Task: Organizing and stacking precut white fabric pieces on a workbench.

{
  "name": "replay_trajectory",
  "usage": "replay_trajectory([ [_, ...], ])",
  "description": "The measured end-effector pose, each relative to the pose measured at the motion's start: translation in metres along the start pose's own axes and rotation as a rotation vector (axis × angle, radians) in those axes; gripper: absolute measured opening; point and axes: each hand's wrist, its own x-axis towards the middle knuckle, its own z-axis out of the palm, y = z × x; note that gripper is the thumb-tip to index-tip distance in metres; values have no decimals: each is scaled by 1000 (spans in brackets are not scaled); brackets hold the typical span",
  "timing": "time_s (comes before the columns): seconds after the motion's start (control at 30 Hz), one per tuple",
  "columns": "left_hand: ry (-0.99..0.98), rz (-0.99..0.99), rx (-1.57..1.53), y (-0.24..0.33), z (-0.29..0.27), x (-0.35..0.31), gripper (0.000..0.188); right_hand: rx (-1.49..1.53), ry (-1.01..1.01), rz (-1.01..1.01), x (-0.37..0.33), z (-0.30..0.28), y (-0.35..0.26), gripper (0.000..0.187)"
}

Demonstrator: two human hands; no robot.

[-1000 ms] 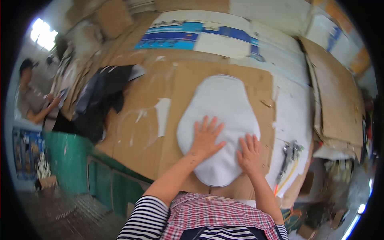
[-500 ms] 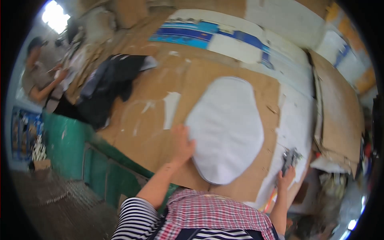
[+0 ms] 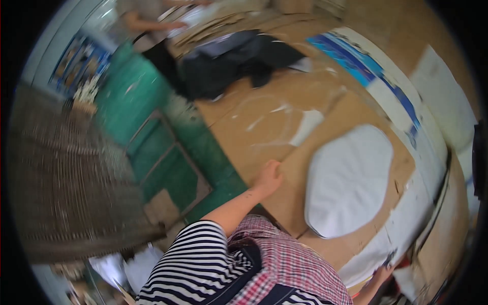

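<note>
A stack of pale grey-white, rounded, elongated panels [image 3: 348, 180] lies flat on a brown cardboard sheet [image 3: 288, 203]. My left hand [image 3: 268, 179] is over the cardboard, left of the panels and apart from them. Its fingers are loosely bent, thumb apart, and nothing shows in them. At the lower right my right hand [image 3: 382, 275] is closed around a dark grey hand tool [image 3: 391, 255], over the white sheet at the table's right side. Blur and the small size hide the tool's exact kind.
Dark cloth [image 3: 229, 63] lies on the table's far left. Beyond it a person [image 3: 152, 23] handles pale material. A green covered surface [image 3: 203, 152] adjoins the table on the left. Brown cardboard [image 3: 447, 229] stands at the right; a blue-and-white printed sheet [image 3: 376, 66] lies at the back.
The view has turned left, so the table sits further right. My left hand has come away from the panels' left edge. My right hand still has the dark tool.
</note>
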Motion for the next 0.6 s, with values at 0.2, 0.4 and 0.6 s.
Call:
replay_trajectory([
  [0.2, 193, -109, -14, -69, -60, -73, 30, -220, -246, 63, -122, 46, -72, 46],
  [0.4, 128, -493, 59, -173, -99, -159, 30, -269, -239, 33, -192, 74, -105, 43],
  [0.6, -505, -814, 342, -290, -131, -212, 38, 7, -315, -305, -291, 34, -194, 37],
])
